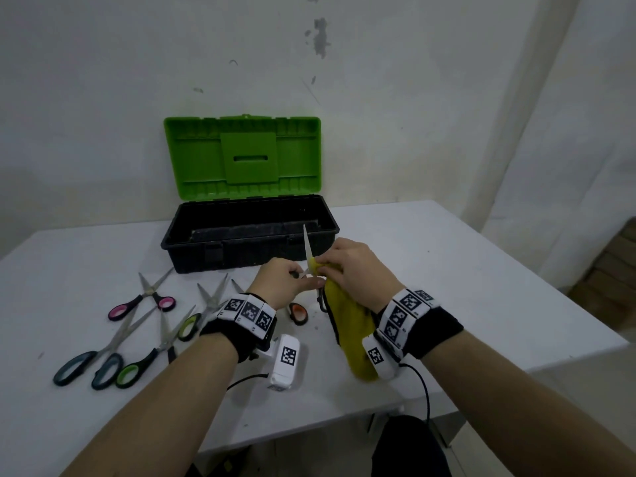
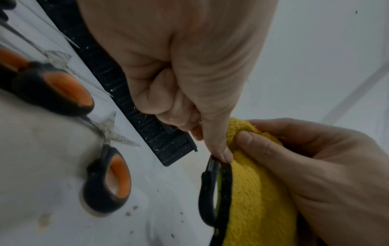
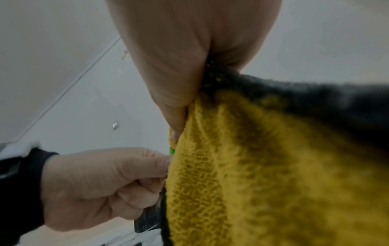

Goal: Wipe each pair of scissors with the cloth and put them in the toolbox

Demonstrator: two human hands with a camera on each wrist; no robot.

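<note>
My left hand [image 1: 302,275] grips a pair of black-handled scissors [image 1: 307,244] near the pivot, with the blade pointing up in front of the toolbox. In the left wrist view one black handle loop [image 2: 205,191] hangs below my left thumb. My right hand [image 1: 324,265] pinches the yellow cloth [image 1: 351,328] round the base of the blade, and the rest of the cloth hangs down to the table. The toolbox [image 1: 247,254] has a black base and stands open, its green lid [image 1: 241,156] upright behind it.
Several other scissors lie on the white table [image 1: 464,270] to the left: a pink-handled pair [image 1: 144,301], a grey pair [image 1: 86,359], a green pair [image 1: 137,370] and, just under my left hand, an orange pair [image 2: 107,179]. The table edge runs close on the right.
</note>
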